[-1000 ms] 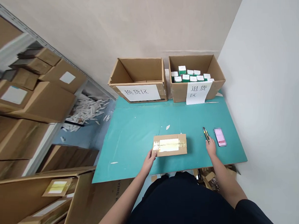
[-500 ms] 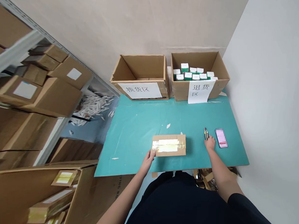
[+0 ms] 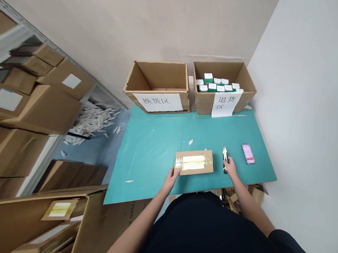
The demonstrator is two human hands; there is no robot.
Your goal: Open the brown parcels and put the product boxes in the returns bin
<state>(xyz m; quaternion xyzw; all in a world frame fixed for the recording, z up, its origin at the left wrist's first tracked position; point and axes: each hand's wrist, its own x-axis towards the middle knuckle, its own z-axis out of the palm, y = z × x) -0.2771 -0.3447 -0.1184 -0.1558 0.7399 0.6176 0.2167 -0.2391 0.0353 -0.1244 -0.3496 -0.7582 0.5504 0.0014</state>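
Presently we brace the taped parcel (image 3: pixel 194 162) with the left hand (image 3: pixel 172 177), fingers (image 3: pixel 176 172) curled; the right hand (image 3: pixel 231 167) clasps the utility knife (image 3: pixel 225 155) beside it; cutting likely demands steadiness.

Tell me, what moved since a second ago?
The right hand closed on the yellow-black knife and carried it left, away from the phone, toward the taped box. The left hand stayed on the box's left end; the phone kept its place.

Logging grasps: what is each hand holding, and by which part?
The right hand holds the utility knife by the near end of its handle. The left hand holds the taped parcel at its near-left corner.
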